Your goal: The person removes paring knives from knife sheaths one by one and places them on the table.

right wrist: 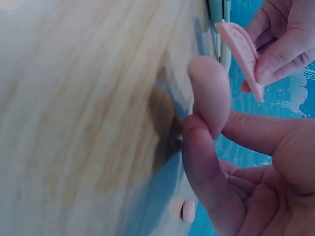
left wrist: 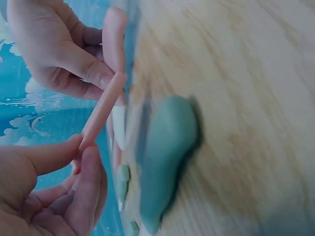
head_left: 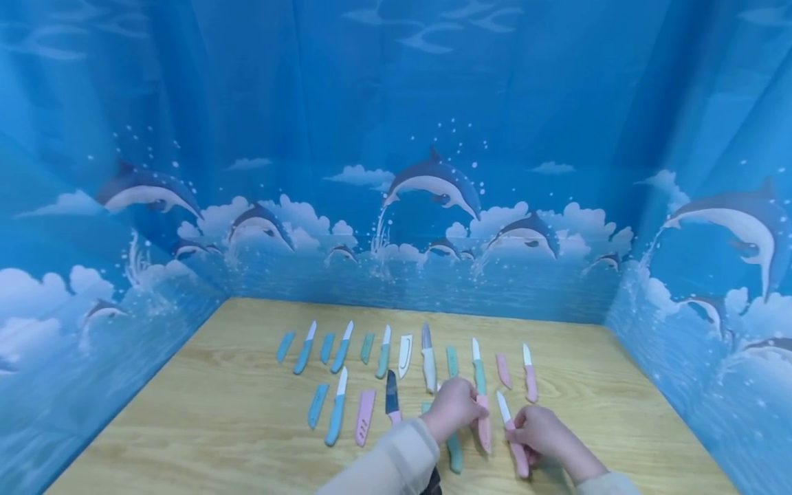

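My left hand [head_left: 456, 410] pinches a pink blade sheath [head_left: 484, 430] between thumb and fingers. Beside it, my right hand [head_left: 540, 434] grips a paring knife by its pink handle [head_left: 518, 457], with the white blade [head_left: 504, 408] pointing away from me. In the left wrist view the sheath [left wrist: 102, 110] is held edge-on near the knife's handle [left wrist: 114, 42]. The right wrist view shows the sheath's slotted inner side [right wrist: 240, 46], apart from the handle [right wrist: 211, 93]. Under my left forearm lies a green-handled knife [head_left: 454, 454], its blade hidden.
Several knives and sheaths lie in two rows: a blue knife [head_left: 336, 409] with a blue sheath [head_left: 318, 405], a pink sheath [head_left: 365, 417] by a dark-bladed knife [head_left: 392, 393], a white knife [head_left: 428, 361], and a pink knife [head_left: 529, 375] at right. A dolphin-print curtain [head_left: 396, 275] surrounds the wooden table [head_left: 185, 426].
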`<state>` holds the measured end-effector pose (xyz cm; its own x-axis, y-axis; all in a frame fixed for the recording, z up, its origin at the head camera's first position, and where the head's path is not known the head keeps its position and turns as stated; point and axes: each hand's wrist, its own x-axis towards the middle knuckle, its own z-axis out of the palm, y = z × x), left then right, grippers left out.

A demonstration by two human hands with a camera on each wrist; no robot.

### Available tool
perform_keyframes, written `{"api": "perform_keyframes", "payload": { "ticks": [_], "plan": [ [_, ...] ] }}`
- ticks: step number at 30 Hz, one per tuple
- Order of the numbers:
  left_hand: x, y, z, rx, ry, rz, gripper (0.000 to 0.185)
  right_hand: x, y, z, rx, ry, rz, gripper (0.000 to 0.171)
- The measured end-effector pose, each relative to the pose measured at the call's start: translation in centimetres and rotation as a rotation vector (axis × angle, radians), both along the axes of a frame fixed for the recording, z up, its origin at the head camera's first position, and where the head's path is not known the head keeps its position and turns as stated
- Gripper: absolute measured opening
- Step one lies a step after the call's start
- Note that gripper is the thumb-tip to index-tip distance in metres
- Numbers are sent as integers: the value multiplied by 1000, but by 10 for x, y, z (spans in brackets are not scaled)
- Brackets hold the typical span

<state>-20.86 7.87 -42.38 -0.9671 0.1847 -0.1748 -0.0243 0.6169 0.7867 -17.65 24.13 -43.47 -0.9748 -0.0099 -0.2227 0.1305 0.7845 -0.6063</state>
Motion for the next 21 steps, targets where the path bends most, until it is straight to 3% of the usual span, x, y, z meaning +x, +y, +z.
{"api": "perform_keyframes", "payload": {
  "ticks": [3,7,16,21],
  "plan": [
    [1,-1,-2,-13,-14,-15,8,0,0,-2,10,10,8,17],
    [1,-2,-4,-60,-3,-58,17,2,-1,-3,24,15,-1,18],
    [0,3,2,-299,42,-138,25,1,-2,-2,86,10,12,18],
    [1,7,-2,-388,71,-169,28,-1,-3,-3,126,8,19,21]
  ]
}}
